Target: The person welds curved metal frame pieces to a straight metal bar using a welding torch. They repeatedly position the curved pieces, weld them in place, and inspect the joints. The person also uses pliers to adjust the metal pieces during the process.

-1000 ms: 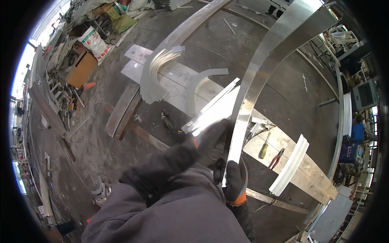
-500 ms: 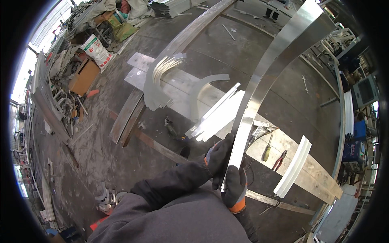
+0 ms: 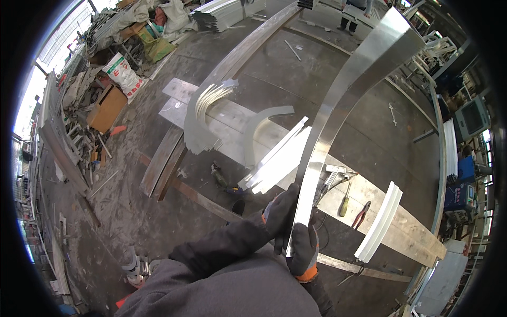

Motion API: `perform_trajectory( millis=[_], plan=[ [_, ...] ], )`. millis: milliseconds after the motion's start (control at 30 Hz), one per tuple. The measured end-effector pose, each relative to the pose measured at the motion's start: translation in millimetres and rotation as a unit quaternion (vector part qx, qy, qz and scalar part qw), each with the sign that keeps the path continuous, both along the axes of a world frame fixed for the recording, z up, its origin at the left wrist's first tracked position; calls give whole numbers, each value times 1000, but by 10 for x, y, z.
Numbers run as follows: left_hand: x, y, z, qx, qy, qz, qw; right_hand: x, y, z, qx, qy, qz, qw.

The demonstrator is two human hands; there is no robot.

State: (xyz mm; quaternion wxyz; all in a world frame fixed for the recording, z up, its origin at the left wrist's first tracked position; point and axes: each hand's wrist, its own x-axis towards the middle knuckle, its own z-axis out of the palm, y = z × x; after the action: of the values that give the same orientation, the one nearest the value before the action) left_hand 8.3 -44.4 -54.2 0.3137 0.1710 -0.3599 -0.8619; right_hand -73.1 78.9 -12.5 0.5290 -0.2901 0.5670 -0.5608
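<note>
A long, shiny metal channel (image 3: 343, 87), flat-sided and slightly curved, rises from my hands and reaches toward the upper right. My left hand (image 3: 280, 214), in a dark glove with an orange cuff edge, closes on its left side near the lower end. Lower down, my right hand (image 3: 304, 247), gloved alike, grips the same end with the thumb lying along its bright face. Behind the channel stands a low plank bench (image 3: 414, 238). On it lie white strips (image 3: 282, 161), a screwdriver (image 3: 344, 206), red-handled pliers (image 3: 361, 215) and a short curved white profile (image 3: 380, 219).
Curved strips are stacked (image 3: 195, 124) on the bench's far-left part, beside a single arc-shaped piece (image 3: 251, 132). A power tool (image 3: 219, 177) lies on the floor. Scrap and a cardboard box (image 3: 107, 109) are heaped at left. Another person (image 3: 349, 21) stands at the back.
The channel's far end has swung a little left and lower in the view. Both hands keep their hold, and the whole view has shifted slightly.
</note>
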Motion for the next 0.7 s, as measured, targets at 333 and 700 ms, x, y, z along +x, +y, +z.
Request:
perform_trajectory(
  millis=[333, 700],
  plan=[
    [69, 55, 139, -101, -137, 44, 984, -122, -15, -128, -36, 53, 5, 998],
    [156, 83, -1106, 157, -183, -40, 970, -785, 258, -1705, 80, 75, 28, 994]
  ],
)
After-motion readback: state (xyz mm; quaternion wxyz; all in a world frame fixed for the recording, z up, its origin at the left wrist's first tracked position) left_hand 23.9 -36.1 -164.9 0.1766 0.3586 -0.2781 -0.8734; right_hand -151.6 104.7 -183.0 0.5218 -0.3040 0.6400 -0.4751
